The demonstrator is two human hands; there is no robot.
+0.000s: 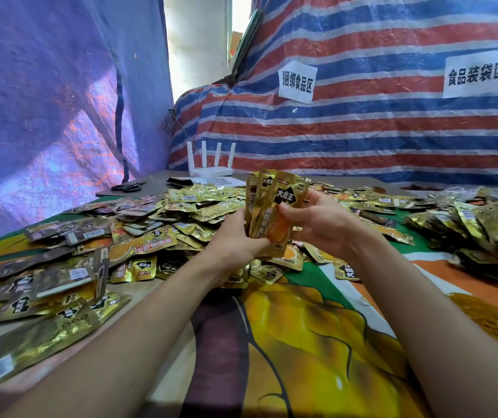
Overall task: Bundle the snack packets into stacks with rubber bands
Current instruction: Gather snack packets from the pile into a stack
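Note:
A stack of gold snack packets (274, 203) stands upright above the table's middle, held between both hands. My left hand (235, 242) grips the stack's lower left edge from below. My right hand (320, 221) holds the front packet from the right, thumb pressed on its orange face. A wide heap of loose gold packets (163, 218) covers the table behind and to the left. A mass of yellow rubber bands (494, 324) lies at the right edge. No band is visible on the held stack.
Another pile of packets (488, 230) sits at the far right. Black scissors (128, 187) and a white router (211, 164) stand at the back. Striped tarpaulin (362, 131) with two paper signs walls the back; a printed cloth (302, 342) covers the table near me.

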